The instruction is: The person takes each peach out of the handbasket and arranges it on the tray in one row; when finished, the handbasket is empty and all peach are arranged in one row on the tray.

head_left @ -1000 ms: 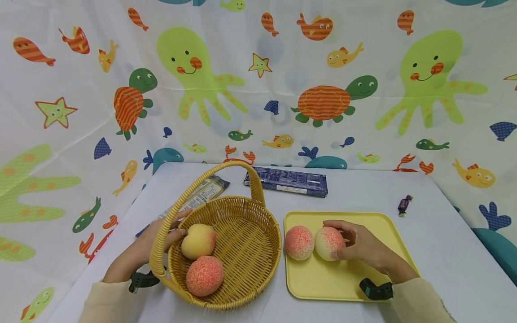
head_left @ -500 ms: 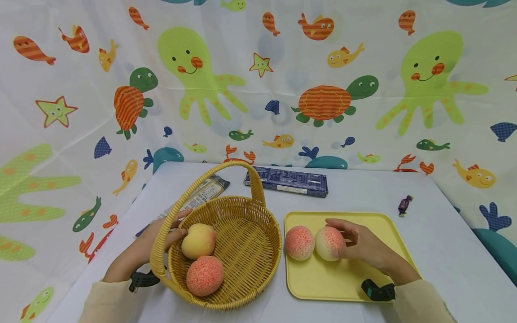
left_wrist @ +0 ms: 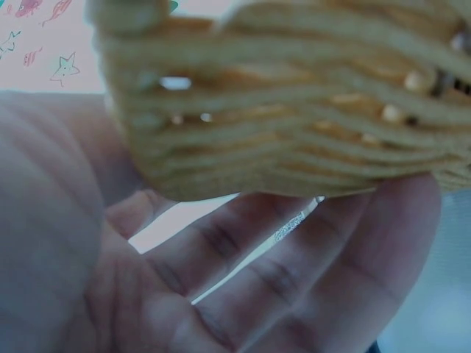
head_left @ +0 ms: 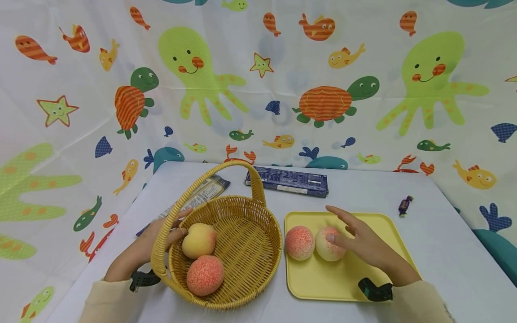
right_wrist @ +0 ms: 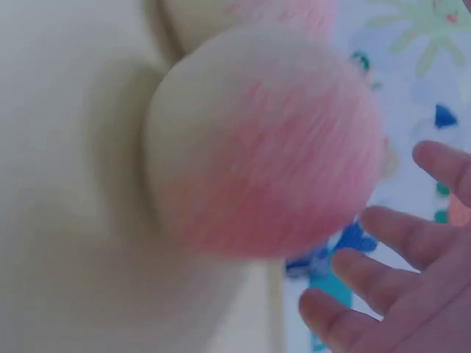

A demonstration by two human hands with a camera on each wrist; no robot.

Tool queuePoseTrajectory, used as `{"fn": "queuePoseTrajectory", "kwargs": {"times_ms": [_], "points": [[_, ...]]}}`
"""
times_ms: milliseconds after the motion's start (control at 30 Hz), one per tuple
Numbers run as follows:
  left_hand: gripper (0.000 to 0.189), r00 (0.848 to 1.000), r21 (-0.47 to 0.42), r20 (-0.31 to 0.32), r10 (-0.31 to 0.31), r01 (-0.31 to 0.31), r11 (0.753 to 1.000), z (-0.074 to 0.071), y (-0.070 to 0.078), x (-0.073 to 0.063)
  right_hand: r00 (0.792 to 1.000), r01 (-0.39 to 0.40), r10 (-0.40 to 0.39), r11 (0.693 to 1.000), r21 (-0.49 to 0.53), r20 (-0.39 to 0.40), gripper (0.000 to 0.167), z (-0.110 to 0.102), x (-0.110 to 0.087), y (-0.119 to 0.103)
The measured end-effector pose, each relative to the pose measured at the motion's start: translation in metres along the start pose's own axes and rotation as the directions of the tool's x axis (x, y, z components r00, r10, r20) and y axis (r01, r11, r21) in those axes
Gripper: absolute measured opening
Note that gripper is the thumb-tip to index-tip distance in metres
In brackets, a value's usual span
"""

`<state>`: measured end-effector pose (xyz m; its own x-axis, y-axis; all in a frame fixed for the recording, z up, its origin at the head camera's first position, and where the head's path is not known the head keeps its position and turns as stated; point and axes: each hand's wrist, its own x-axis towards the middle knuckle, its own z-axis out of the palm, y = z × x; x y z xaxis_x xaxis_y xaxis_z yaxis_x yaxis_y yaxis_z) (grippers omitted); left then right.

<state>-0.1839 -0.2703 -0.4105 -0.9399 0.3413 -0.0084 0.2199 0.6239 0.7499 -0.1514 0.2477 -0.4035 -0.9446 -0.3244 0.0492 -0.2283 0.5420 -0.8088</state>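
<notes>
My left hand [head_left: 141,244] grips the near-left rim of a wicker basket [head_left: 246,246], thumb over the edge. In the left wrist view its fingers [left_wrist: 294,287] lie along the woven side. A yellow peach [head_left: 199,241] and a red-pink peach [head_left: 205,276] lie inside the basket. My right hand [head_left: 363,242] hovers, fingers spread, over a pale peach [head_left: 329,252] on the yellow tray [head_left: 323,285]. In the right wrist view the fingers stand apart from that peach [right_wrist: 265,147]. Beside it on the tray sits another pink peach [head_left: 300,243].
A dark blue flat package [head_left: 286,181] lies behind the basket and tray. Partly hidden by the basket is a silvery packet [head_left: 208,190]. A small purple wrapped candy [head_left: 405,206] lies at the right. A printed cloth [head_left: 258,103] hangs behind the white table.
My right hand has let go of the pale peach and lifted, its fingers spreading. The peach stays on the tray. My left hand and the basket have not moved.
</notes>
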Motion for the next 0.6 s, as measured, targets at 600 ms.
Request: {"fn": "queuePoseTrajectory", "kwargs": {"times_ms": [600], "points": [[0.06,0.999,0.034,-0.01,0.048,-0.048,0.998,-0.003,-0.001,-0.002,0.96,0.193,-0.225,0.963,0.189,0.167,0.074,0.071,0.036,-0.1]]}}
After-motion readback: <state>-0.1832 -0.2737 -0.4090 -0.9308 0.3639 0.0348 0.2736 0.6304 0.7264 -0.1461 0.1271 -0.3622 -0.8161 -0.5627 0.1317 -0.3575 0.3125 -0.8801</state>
